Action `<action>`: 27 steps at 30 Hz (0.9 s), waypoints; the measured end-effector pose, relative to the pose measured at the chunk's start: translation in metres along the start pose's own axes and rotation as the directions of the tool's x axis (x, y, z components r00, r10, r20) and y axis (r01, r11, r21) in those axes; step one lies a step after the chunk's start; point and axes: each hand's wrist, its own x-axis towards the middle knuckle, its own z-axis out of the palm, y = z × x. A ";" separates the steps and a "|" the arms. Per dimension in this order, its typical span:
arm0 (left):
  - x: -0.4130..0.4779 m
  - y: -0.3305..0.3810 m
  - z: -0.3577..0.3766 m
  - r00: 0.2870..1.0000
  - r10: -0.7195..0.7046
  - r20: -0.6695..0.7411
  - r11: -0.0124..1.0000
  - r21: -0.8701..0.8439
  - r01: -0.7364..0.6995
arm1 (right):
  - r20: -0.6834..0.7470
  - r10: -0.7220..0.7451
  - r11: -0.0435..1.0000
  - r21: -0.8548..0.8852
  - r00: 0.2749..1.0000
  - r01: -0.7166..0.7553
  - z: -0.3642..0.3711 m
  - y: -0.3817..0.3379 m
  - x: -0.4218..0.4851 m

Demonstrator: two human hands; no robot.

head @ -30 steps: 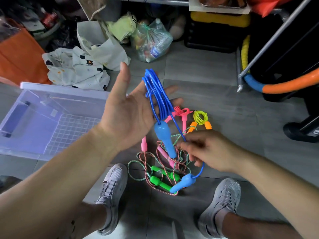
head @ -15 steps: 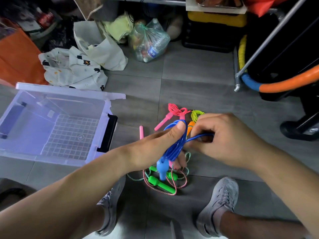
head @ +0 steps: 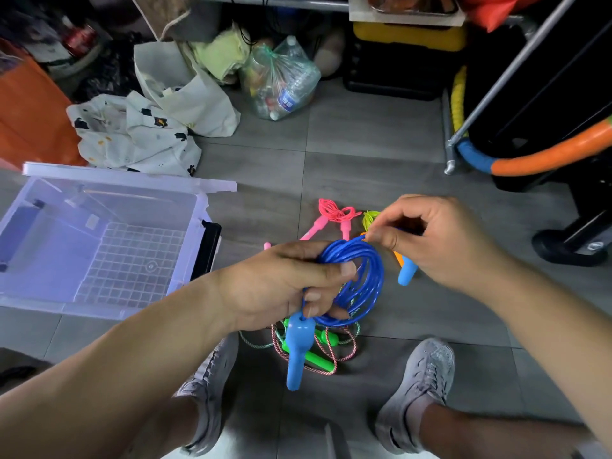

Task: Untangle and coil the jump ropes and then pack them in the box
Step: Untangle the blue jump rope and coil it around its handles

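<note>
My left hand (head: 284, 286) grips a coiled blue jump rope (head: 366, 279); one light blue handle (head: 298, 349) hangs below it. My right hand (head: 433, 240) pinches the rope's free end at the top of the coil, and the second blue handle (head: 407, 273) sticks out under its palm. On the floor beneath lie a green-handled rope with a striped cord (head: 318, 354), a pink rope (head: 334, 213) and a yellow rope with orange handles (head: 371, 217). The clear plastic box (head: 36, 293) stands open on the left with nothing inside.
My two grey shoes (head: 420, 385) flank the rope pile. A patterned cloth (head: 132, 137), a white bag and a plastic bag of bottles (head: 281, 84) lie behind. A metal rack leg (head: 450, 160) and an orange-blue padded hoop (head: 536, 157) stand at the right.
The left hand turned over and closed round the blue rope, which now forms a round coil. The right hand rose to the coil's top with the rope end.
</note>
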 end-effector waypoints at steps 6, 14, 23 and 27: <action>0.000 0.005 -0.012 0.999 -0.012 0.040 0.970 -0.242 0.021 | 0.235 0.197 0.963 0.137 0.952 -0.233 0.010 0.013 0.001; 0.003 0.007 -0.030 0.997 0.066 -0.030 0.890 -0.451 -0.073 | 0.442 0.274 0.941 0.062 0.854 -0.333 0.011 0.024 -0.004; 0.004 0.000 -0.019 0.999 0.036 0.030 0.820 -0.573 -0.013 | -0.125 0.468 0.781 0.522 0.875 -0.343 0.011 0.014 0.013; 0.005 -0.005 -0.006 0.991 0.053 0.120 0.777 -0.629 0.034 | -0.087 0.576 0.529 0.798 0.813 -0.289 0.016 0.002 0.021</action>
